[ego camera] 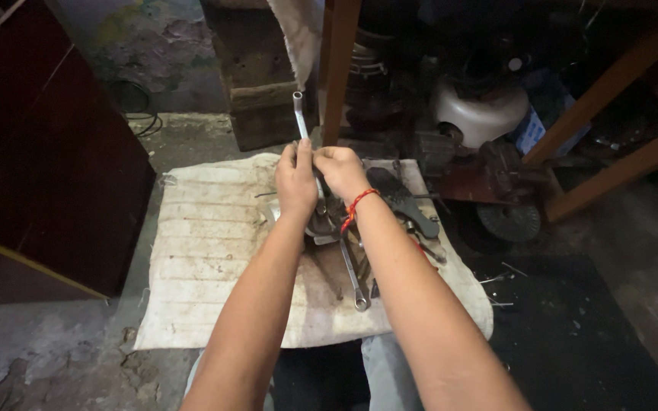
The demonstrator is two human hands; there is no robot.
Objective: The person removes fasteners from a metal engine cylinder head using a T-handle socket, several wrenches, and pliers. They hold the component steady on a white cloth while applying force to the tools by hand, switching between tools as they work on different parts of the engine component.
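the metal tube's (299,114) lower end is hidden behind both hands; the small part beneath them is too covered to identify; the dark clutter beyond the wooden post (338,68) is unreadable; both forearms are cut off by the bottom edge.

Workshop: wrenches (353,274), engine parts (478,114)

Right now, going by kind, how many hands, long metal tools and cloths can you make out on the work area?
Bare hands gripping the tube: 2, left hand and right hand
Upright silver metal tube spanner: 1
Flat silver metal wrench lying on the cloth: 1
Dirty white ribbed cloth: 1
Total: 5
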